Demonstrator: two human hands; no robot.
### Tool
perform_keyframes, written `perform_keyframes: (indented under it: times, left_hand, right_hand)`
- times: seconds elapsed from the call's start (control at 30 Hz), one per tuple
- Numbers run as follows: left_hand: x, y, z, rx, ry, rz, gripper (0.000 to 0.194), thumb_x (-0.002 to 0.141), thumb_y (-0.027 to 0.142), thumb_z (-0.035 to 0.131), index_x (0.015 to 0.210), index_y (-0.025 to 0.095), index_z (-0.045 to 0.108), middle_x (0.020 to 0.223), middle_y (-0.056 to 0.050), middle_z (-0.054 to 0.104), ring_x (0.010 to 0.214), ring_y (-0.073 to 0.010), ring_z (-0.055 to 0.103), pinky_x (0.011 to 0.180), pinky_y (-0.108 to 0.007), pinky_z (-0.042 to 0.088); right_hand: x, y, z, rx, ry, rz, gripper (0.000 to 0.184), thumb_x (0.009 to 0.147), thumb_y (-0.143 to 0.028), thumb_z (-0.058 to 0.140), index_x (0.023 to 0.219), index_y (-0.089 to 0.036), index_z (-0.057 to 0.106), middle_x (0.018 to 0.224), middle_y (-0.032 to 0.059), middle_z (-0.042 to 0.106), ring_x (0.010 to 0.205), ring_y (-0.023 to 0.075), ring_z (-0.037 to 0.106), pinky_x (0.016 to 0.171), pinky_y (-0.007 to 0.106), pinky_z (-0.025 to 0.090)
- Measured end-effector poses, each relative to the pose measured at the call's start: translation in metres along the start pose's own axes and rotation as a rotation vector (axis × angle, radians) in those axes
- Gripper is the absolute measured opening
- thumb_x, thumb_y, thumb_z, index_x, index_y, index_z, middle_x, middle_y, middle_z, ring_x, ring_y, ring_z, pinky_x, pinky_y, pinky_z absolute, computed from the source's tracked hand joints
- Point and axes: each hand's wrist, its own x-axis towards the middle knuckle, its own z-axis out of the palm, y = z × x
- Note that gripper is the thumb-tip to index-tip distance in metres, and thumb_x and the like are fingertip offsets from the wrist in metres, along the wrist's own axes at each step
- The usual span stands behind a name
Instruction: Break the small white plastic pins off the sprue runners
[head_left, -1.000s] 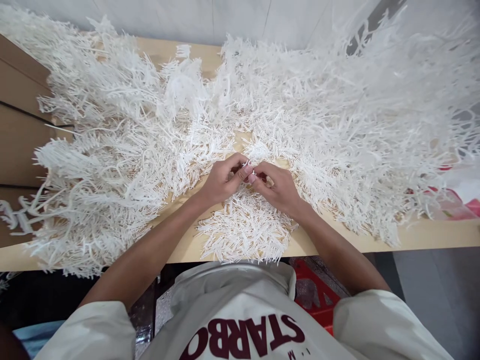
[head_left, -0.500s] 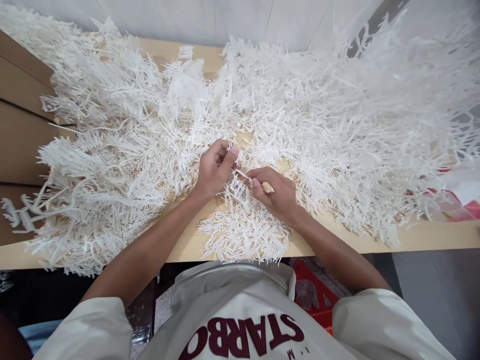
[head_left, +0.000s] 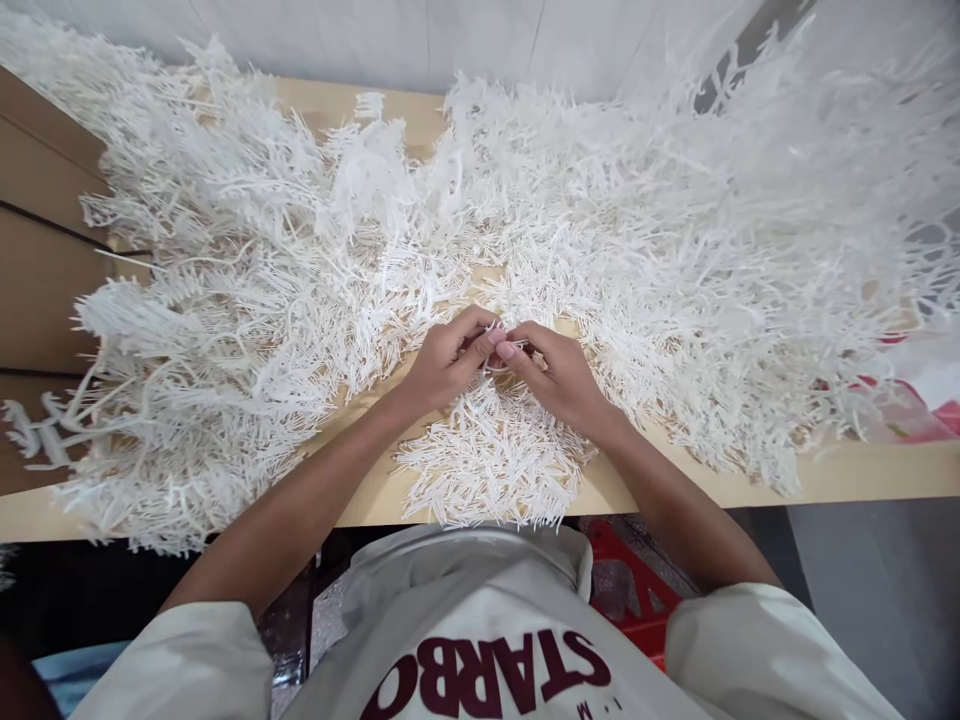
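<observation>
Two bare hands meet over a pale wooden bench [head_left: 862, 472], just in front of a person in a light shirt [head_left: 465, 580] with dark red lettering. The left hand [head_left: 448, 362] has thumb and forefinger pinched together on a small white strand piece [head_left: 491, 326], its other fingers curled beneath. The right hand [head_left: 561, 378] comes in from the other side, thumb and forefinger also closed on the piece, their tips touching or nearly touching the left hand's. The fingers hide most of the piece, so its full shape cannot be told.

Below the hands, toward the bench's near edge, lies a low heap of short, loose white bits [head_left: 495, 455]. A large, feathery pile of branching white strands [head_left: 202, 340] spreads to the left, and another, deeper mass of white strands [head_left: 660, 220] fills the right side. A brown carton [head_left: 45, 280] with dark straps stands at the far left; red and clear plastic packaging [head_left: 900, 408] lies at the right.

The pinched piece looks very light, thin and somewhat springy, probably plastic. It would likely bend easily and could snap where the branches join, or slip from loose fingertips. It seems best taken close to a joint, between thumb and forefinger pads, since tangled neighbours may cling.
</observation>
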Motion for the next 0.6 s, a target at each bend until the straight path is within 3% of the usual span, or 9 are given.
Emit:
perform_keyframes:
  times: [0.1,0.2,0.3,0.37,0.43,0.6]
  left_hand:
    - [0.000,-0.001,0.002,-0.012,-0.009,-0.040,0.022,0.090,0.041,0.051,0.085,0.019,0.052,0.060,0.004,0.058,0.052,-0.0055,0.054,0.048,-0.017,0.041]
    - [0.003,-0.004,0.001,0.028,0.066,-0.070,0.024,0.088,0.042,0.054,0.084,0.019,0.053,0.054,0.006,0.055,0.045,-0.0044,0.050,0.042,-0.016,0.037]
    - [0.009,-0.008,-0.005,-0.071,0.204,-0.098,0.025,0.087,0.044,0.054,0.083,0.019,0.052,0.055,0.006,0.055,0.047,-0.0049,0.053,0.045,-0.016,0.041]
    - [0.012,-0.010,-0.010,-0.173,0.232,-0.114,0.027,0.087,0.046,0.054,0.083,0.020,0.050,0.056,0.006,0.055,0.049,-0.0055,0.054,0.047,-0.017,0.044]
    - [0.014,-0.011,-0.012,-0.216,0.240,-0.122,0.028,0.087,0.048,0.053,0.082,0.020,0.049,0.057,0.006,0.055,0.049,-0.0052,0.054,0.049,-0.018,0.045]
    - [0.013,-0.012,-0.008,-0.229,0.338,-0.102,0.028,0.090,0.052,0.044,0.091,0.024,0.042,0.063,0.006,0.060,0.053,-0.0061,0.059,0.052,-0.019,0.046]
  right_hand:
    - [0.000,0.003,0.000,-0.074,-0.041,-0.113,0.023,0.095,-0.030,0.041,0.083,-0.021,0.058,0.079,-0.0007,0.062,0.074,0.0094,0.057,0.069,0.024,0.044]
    - [-0.003,0.005,0.002,-0.091,-0.009,-0.195,0.019,0.094,-0.025,0.042,0.082,-0.019,0.056,0.079,0.0003,0.061,0.074,0.0099,0.057,0.067,0.024,0.046]
    - [-0.007,0.001,0.005,0.008,0.001,-0.296,0.014,0.091,-0.020,0.045,0.085,-0.019,0.057,0.101,0.0044,0.065,0.090,0.0117,0.062,0.076,0.027,0.051]
    - [-0.008,-0.002,0.006,0.049,0.020,-0.327,0.012,0.090,-0.018,0.047,0.084,-0.020,0.057,0.112,0.0057,0.063,0.099,0.0132,0.062,0.082,0.030,0.052]
    - [-0.008,-0.003,0.006,0.055,0.100,-0.299,0.011,0.089,-0.020,0.049,0.082,-0.021,0.058,0.111,0.0043,0.064,0.100,0.0145,0.062,0.085,0.034,0.053]
    - [0.000,0.008,-0.003,0.090,0.480,-0.118,0.014,0.091,-0.030,0.047,0.094,-0.025,0.059,0.114,0.0045,0.060,0.107,0.0181,0.059,0.089,0.042,0.052]
